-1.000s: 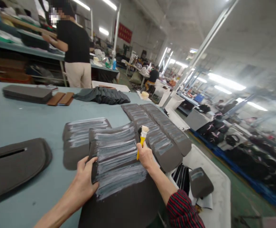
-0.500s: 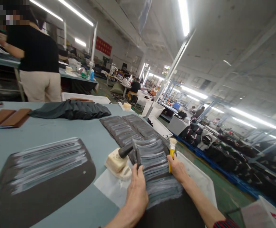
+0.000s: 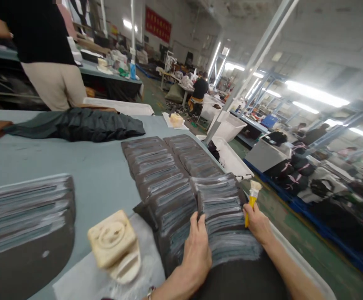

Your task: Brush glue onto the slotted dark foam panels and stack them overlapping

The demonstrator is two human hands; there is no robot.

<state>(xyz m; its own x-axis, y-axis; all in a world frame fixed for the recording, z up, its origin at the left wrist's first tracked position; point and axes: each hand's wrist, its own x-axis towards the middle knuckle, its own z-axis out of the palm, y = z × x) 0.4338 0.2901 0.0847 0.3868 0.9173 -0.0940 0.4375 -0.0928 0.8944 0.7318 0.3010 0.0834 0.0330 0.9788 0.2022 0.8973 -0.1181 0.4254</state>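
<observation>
White-streaked dark-grey panel (image 3: 228, 233) is gripped by left hand (image 3: 198, 249); right hand (image 3: 259, 223) clasps one yellow-handled brush (image 3: 252, 200); one cream boxy container (image 3: 112, 238) stands nearby.

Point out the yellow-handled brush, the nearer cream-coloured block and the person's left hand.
Yellow-handled brush (image 3: 252, 202): head view, on the handle below the bristles.
Cream-coloured block (image 3: 113, 238): head view, on the face with the ring.
Left hand (image 3: 197, 246): head view, on its back.
</observation>
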